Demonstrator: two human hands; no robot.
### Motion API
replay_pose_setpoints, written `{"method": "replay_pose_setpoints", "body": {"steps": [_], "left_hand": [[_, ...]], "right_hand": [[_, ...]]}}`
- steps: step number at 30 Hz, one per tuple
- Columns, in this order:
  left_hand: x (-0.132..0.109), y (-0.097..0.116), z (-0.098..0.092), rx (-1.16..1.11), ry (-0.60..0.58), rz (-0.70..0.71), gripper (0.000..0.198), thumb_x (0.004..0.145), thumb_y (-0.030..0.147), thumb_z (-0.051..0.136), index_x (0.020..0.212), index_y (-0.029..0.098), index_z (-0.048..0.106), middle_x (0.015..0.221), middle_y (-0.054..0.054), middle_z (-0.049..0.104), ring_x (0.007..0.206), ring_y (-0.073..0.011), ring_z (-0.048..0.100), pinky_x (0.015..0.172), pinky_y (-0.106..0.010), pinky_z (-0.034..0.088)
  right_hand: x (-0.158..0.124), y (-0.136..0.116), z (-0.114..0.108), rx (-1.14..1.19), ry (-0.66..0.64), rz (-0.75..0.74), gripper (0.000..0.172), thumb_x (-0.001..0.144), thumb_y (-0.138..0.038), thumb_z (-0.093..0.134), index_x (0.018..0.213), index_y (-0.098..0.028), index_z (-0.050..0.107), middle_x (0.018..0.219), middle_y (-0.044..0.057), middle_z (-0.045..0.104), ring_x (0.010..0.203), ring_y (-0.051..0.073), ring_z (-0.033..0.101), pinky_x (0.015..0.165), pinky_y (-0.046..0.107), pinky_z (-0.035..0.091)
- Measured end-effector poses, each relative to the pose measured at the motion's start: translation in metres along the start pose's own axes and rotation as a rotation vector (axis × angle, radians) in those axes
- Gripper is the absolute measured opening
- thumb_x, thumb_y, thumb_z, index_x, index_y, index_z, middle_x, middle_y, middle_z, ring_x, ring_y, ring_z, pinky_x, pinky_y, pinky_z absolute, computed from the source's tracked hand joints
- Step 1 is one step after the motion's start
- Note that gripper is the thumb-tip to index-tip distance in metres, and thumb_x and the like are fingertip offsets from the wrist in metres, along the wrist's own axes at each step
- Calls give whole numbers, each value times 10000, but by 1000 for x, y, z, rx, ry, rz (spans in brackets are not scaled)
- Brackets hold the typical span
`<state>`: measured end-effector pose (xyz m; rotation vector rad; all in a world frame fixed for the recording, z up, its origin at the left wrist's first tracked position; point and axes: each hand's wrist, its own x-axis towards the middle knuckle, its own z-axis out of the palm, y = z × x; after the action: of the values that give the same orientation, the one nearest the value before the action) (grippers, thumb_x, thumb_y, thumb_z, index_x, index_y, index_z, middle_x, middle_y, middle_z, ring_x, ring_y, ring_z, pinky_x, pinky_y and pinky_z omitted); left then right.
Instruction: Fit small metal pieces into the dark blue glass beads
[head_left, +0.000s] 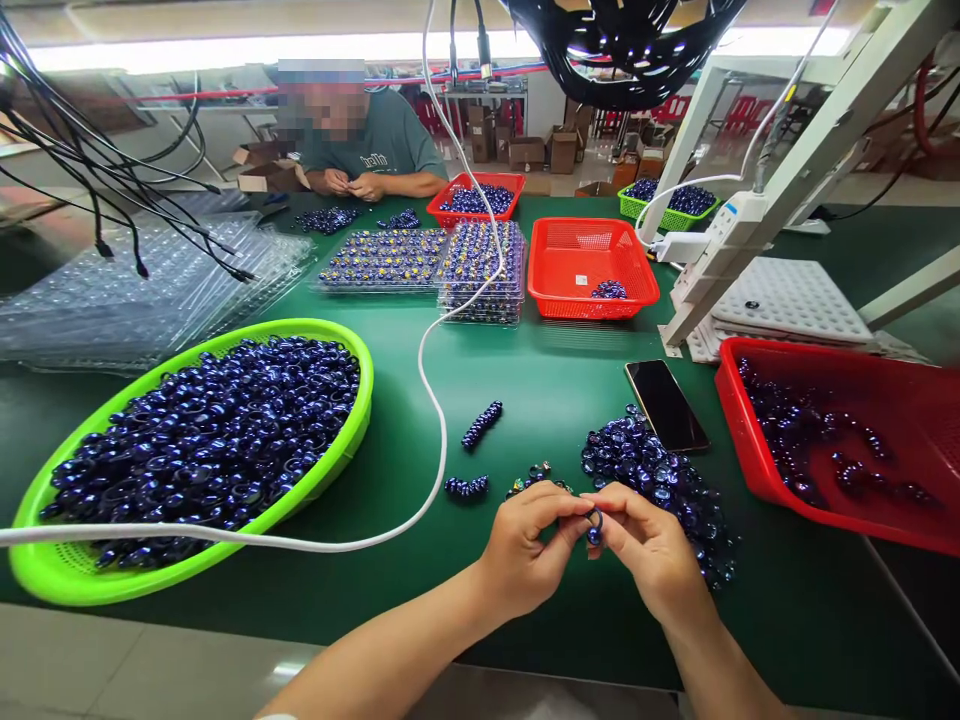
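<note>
Over the near side of the table [525, 370], the left hand [529, 550] and right hand [652, 555] pinch one dark ring [595, 533]; two short rows [481, 426] look done, many loose pieces [225, 430] left in the green basket [365, 395].

A: Any text we can read here?

B: One word. We get what looks like "hello", pale lettering [379, 162] on the chest of the grey-green T-shirt [411, 135] the co-worker [397, 185] opposite us has on.

A: Labels?

B: We see a small white sticker [581, 281] inside the red plastic basket [592, 245]. Print too small for us to make out.

A: Power strip [721, 228] on the white slanted post [836, 135]?

B: Blue patch [728, 209] near its upper end. We can't resolve any characters on it.
</note>
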<state>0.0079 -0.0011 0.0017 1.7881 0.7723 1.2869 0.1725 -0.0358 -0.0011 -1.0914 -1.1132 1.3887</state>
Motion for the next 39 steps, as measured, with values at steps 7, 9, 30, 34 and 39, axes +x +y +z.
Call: {"method": "replay_pose_setpoints", "body": {"steps": [7,9,30,34,39], "left_hand": [[-1,-1,2,-26,-12,-115,144,862,140,649,962,152,753,812,-88,750,730,-158,679,698,-262,534],[0,0,1,-69,-50,-225,164,885,185,628,991,157,750,838,-89,757,744,-164,693,699,-262,541],[8,-11,-7,-780,-201,-902,332,714,375,813,790,94,656,642,-37,682,554,-144,671,578,-268,558],[10,-8,-13,-682,-228,-844,360,752,384,788,926,91,673,763,-68,698,634,-138,676,636,-274,559],[8,-4,-14,-470,-273,-630,575,689,314,844,1218,188,655,1113,-106,662,929,-183,653,835,-327,553]], "right_hand": [[-1,1,-3,-98,11,4,172,931,-334,603,1027,-230,699,880,12,577,694,113,599,603,242,546],[-2,-2,-3,-209,39,-69,164,945,-308,579,1039,-238,693,875,13,584,695,113,600,605,239,542],[-2,-6,-1,-826,81,-554,254,923,-140,569,1160,-224,604,971,68,685,840,180,678,718,299,575],[-3,-5,-4,-854,38,-553,204,931,-129,534,1099,-219,605,919,59,691,809,184,674,694,308,550],[-4,2,-1,-919,18,-624,164,925,-112,530,1062,-189,578,838,55,667,745,171,665,640,287,529]]}}
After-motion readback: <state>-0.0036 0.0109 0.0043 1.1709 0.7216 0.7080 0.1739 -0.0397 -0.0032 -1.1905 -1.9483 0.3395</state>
